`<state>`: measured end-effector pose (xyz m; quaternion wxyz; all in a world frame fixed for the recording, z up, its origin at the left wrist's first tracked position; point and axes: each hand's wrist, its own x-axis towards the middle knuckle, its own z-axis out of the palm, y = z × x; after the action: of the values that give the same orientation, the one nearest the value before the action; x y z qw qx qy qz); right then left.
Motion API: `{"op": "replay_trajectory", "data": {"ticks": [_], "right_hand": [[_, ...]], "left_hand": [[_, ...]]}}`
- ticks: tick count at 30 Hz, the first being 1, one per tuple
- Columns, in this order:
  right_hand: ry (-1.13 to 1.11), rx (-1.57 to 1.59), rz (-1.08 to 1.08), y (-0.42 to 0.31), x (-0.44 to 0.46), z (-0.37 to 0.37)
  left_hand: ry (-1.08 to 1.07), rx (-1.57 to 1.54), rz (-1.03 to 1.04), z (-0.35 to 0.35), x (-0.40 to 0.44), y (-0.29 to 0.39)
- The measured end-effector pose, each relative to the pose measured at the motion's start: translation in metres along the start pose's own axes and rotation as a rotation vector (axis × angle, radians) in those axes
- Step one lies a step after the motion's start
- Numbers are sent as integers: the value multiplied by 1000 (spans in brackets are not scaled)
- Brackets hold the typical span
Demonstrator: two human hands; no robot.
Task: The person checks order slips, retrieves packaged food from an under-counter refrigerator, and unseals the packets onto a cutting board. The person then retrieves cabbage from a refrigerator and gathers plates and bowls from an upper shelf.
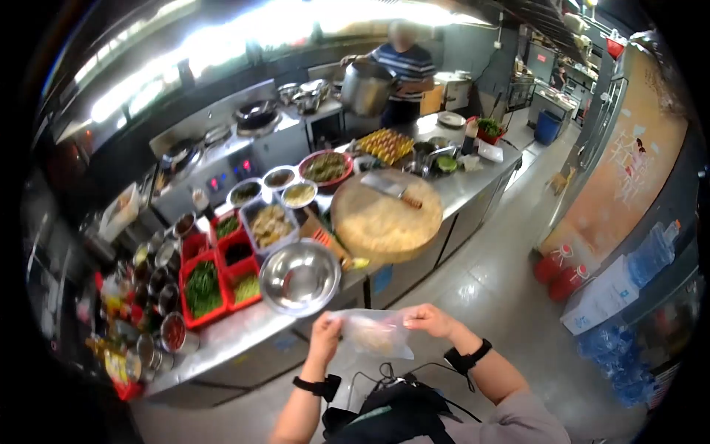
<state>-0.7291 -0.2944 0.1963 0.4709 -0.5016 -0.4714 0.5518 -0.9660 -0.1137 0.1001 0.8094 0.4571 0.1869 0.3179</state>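
Observation:
A clear plastic bag [373, 334] is stretched between my two hands, with something pale inside that I cannot make out. My left hand [325, 334] pinches its left top corner, and my right hand [429, 321] grips the right one. Just beyond my left hand, a shiny steel bowl [299, 275] sits at the counter's near edge, with nothing visible in it. Farther back lies a round wooden chopping block [388, 229], and on it rests a cleaver [392, 191] with a wooden handle.
Red bins of chopped greens [203, 288] and a tub of pale pieces [271, 226] stand left on the steel counter [237, 337]. A tray of eggs [384, 145] is behind the block. Across the counter, a person [403, 70] holds a large pot [367, 89]. Water jugs [652, 248] line the right.

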Motion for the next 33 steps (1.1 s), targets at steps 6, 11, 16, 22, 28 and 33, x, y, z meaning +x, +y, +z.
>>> {"op": "replay_trajectory", "data": {"ticks": [6,11,16,22,28,33], "right_hand": [[233,-172,-30,1,14,-176],[458,-640,-5,28,124,-287],[620,-1291,108,79,239,-358],[507,-1385,310,93,301,-416],[452,-1444,248,113,340,-457],[398,-1231,223,92,353,-498]], "left_hand": [[76,243,274,104,114,24],[292,213,389,111,206,31],[328,489,389,91,301,-8],[467,784,275,88,429,-21],[598,936,225,82,522,-42],[686,984,129,99,568,-28]]}}
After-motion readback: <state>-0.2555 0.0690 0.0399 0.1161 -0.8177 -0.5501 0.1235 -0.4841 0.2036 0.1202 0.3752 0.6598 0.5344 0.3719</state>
